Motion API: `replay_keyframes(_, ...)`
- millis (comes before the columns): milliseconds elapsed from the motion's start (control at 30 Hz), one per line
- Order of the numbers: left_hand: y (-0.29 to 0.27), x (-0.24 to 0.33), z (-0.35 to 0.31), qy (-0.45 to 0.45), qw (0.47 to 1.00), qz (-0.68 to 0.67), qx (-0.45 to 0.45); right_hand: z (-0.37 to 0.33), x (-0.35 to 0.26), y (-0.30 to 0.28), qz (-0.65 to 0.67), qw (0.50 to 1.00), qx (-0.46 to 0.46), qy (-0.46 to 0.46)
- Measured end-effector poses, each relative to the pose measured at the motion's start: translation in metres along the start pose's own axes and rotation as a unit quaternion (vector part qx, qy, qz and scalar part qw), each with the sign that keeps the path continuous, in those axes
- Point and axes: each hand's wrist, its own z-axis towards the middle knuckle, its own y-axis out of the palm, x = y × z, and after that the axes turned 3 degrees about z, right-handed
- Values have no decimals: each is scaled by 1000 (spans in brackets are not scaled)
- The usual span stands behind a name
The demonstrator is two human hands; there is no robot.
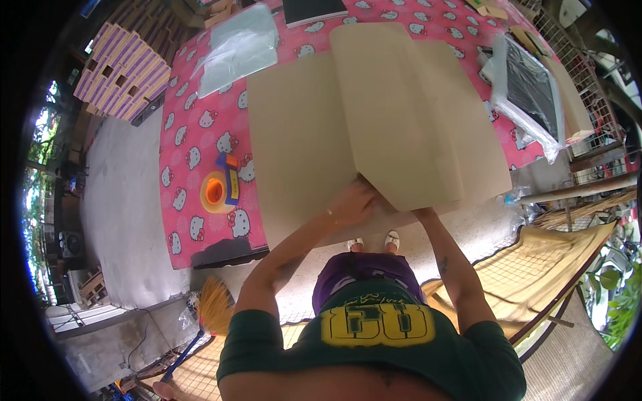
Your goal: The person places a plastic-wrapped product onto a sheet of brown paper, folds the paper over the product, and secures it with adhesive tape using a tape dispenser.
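A large brown cardboard sheet (294,120) lies over the table, its near edge reaching toward my body. A long brown flap (388,113) of the same material is folded over its middle, with the near end raised a little. My left hand (360,199) is at the flap's near left corner, fingers curled in and closed on the cardboard there. At the near edge, my right hand (424,214) reaches beneath the flap. The cardboard hides its fingers, so their grip cannot be made out.
An orange-and-blue tape dispenser (231,179) with a tape roll (213,191) sits on the pink patterned tablecloth (190,134). Clear plastic sleeves (241,53) and a black flat item (314,10) lie behind. Plastic-wrapped framed panels (528,90) are at right. Stacked cartons (124,73) stand far left; a broom (215,306) is below.
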Motion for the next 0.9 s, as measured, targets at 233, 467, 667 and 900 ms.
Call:
replay_keyframes(233, 10, 53, -10, -49, 989, 112, 87, -4, -9, -7, 305, 946, 45, 99)
replay_keyframes(467, -1, 66, 4, -50, 990, 99, -91, -2, -23, -14, -320, 946, 2, -56)
replay_keyframes(667, 36, 61, -6, -152, 971, 137, 126, -4, -37, 4, -385, 919, 4, -81)
replay_keyframes(900, 57, 123, -1, -137, 984, 113, 30, -24, -81, -17, -541, 817, -198, -19)
